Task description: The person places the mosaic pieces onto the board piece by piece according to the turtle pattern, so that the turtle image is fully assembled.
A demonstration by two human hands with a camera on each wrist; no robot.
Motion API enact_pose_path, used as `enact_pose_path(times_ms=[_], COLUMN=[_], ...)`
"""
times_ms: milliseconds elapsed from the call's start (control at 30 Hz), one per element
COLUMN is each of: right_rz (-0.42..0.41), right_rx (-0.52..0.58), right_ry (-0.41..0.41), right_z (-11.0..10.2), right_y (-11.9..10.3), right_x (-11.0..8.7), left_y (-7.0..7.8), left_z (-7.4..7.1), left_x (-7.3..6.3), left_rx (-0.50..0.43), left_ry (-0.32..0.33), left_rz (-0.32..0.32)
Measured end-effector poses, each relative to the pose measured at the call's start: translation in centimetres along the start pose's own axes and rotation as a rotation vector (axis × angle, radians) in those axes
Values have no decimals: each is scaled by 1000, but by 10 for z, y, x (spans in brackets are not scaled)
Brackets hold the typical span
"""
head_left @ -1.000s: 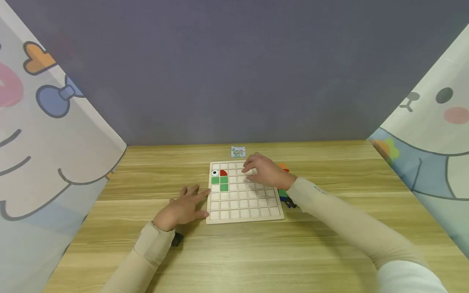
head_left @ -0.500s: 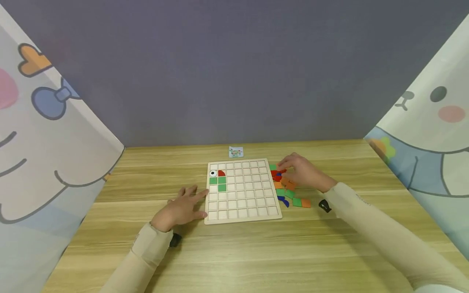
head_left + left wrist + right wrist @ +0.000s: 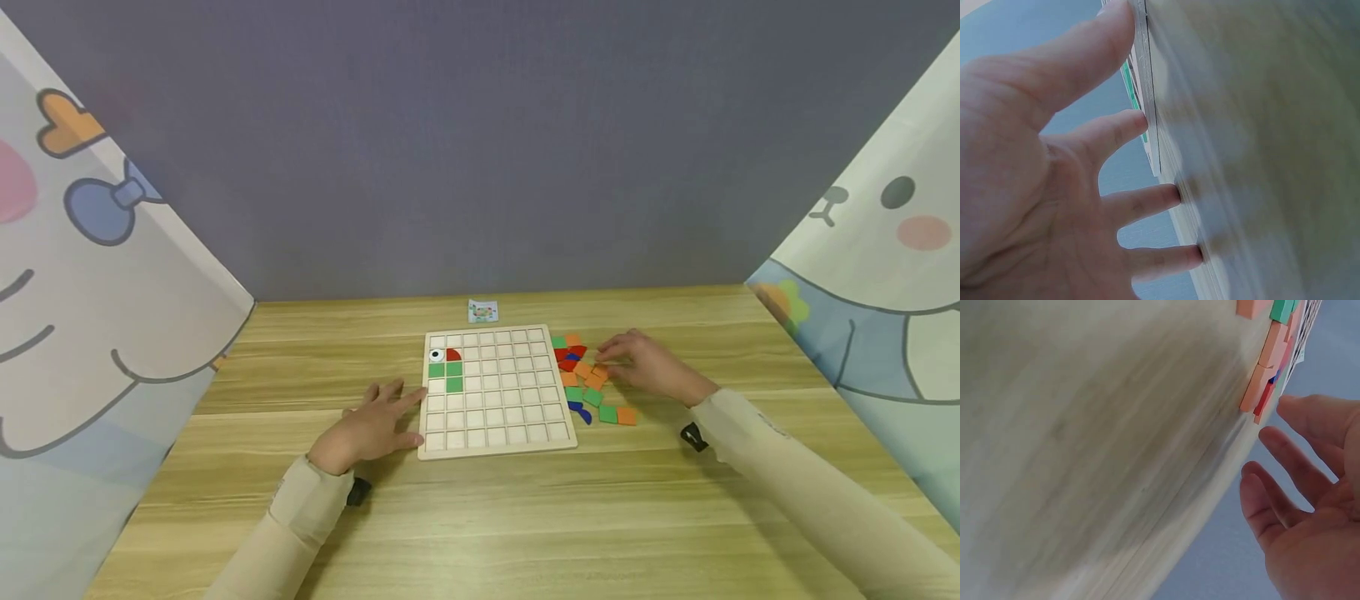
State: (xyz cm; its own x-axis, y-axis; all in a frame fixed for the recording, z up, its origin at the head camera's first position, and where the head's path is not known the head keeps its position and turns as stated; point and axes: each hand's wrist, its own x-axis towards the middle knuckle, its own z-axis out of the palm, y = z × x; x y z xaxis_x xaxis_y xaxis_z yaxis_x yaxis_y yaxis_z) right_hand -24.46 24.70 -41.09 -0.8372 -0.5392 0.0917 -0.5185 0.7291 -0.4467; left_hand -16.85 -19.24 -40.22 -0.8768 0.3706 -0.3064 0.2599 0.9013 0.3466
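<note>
A pale wooden grid board [image 3: 517,392] lies on the table. In its upper left cells sit a white eye tile [image 3: 437,356], a red quarter-round tile [image 3: 453,355] and a few green tiles [image 3: 454,384]. My left hand [image 3: 367,429] rests beside the board, fingers spread, with thumb and index finger touching its left edge. My right hand [image 3: 651,367] hovers at the right side of the loose tiles, fingertips close to the orange tiles [image 3: 595,381]. The right wrist view has its bent fingers [image 3: 1294,462] apart, with nothing visible between them.
Loose green tiles [image 3: 593,397], red pieces [image 3: 573,353] and blue pieces [image 3: 581,412] lie along the board's right edge. A small picture card [image 3: 483,311] lies behind the board. A grey wall [image 3: 480,150] rises at the table's back edge.
My right hand has moved from above the board to the right, past the loose tiles, uncovering them. My left hand stays at the board's left edge. The view shifted slightly.
</note>
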Motion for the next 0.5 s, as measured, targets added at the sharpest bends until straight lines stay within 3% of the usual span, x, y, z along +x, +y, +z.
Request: enact_pose_path(times_ms=[367, 500], right_rz=[-85, -62], right_rx=[-33, -36], right_ry=[-16, -25], right_z=[9, 8], right_y=[0, 4], right_x=[22, 22], left_y=[0, 0], left_z=[1, 1], left_x=[0, 0], left_rx=[-3, -9], left_ry=[10, 8], left_rz=[-2, -8])
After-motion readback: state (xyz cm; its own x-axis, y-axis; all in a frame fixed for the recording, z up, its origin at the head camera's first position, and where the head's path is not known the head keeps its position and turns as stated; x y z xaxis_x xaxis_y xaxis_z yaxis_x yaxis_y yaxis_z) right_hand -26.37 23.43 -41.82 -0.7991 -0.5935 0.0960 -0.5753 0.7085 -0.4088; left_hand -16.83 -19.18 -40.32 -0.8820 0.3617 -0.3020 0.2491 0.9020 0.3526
